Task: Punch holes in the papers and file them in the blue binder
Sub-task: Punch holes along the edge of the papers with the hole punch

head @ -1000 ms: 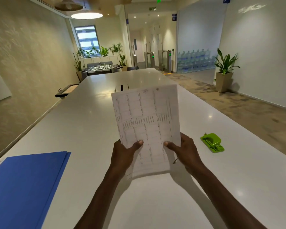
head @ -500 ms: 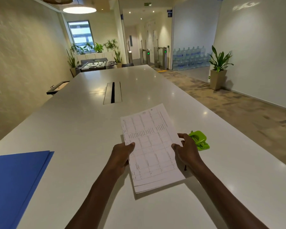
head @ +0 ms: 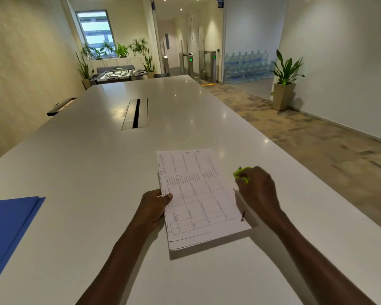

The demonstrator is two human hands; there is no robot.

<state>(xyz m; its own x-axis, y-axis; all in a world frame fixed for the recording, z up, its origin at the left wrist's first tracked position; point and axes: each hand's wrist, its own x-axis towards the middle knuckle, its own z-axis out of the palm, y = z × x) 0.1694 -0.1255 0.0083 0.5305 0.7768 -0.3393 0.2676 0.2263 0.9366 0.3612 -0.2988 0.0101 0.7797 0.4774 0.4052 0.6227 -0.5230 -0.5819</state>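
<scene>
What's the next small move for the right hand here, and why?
Probably draw the green hole punch toward the right edge of the papers. The right hand already covers the punch, the left hand pinches the stack's left edge on the table, and the blue binder lies shut, far left.

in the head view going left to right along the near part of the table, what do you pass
blue binder → left hand pinching the papers' left edge → papers → right hand over the green hole punch

Green punch (head: 240, 172) mostly behind right hand (head: 259, 190)
</scene>
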